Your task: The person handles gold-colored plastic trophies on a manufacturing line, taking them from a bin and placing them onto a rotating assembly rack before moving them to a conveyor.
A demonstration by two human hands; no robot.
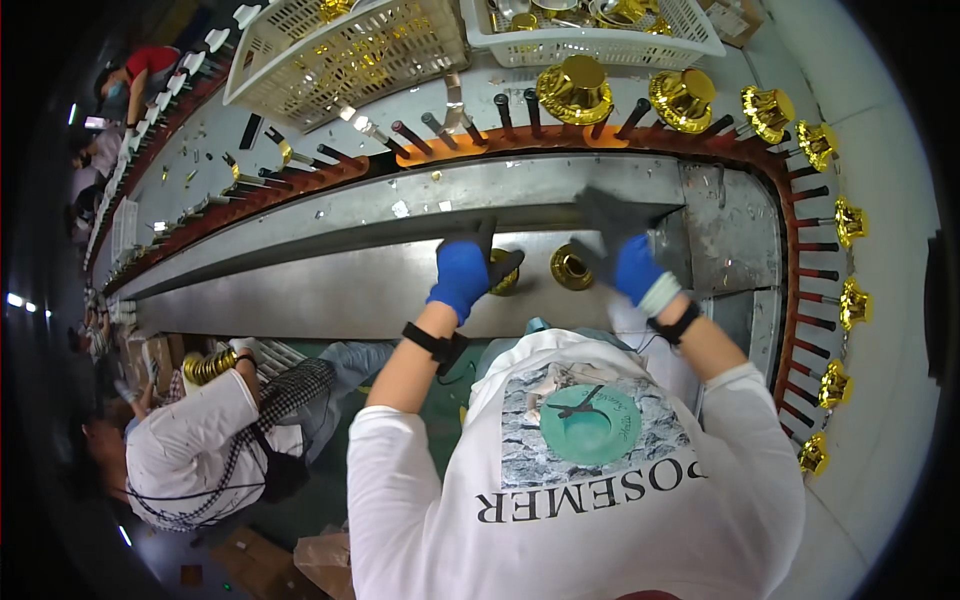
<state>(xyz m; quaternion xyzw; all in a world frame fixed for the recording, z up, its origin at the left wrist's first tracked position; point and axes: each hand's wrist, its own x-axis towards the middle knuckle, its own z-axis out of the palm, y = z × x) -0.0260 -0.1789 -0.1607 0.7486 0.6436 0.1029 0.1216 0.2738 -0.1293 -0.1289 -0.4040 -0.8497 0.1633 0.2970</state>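
Over the steel table, the right hand spreads its fingers beside one gold cup, the left hand's overlap another gold cup, grip unclear, both cups perhaps spaced one per hand, before dark pegs.

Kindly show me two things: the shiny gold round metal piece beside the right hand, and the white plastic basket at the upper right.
Shiny gold round metal piece (pixel 570 268): head view, on its middle.
White plastic basket (pixel 650 46): head view, on its front wall.

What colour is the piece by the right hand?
The piece is shiny gold, clearest in the head view.
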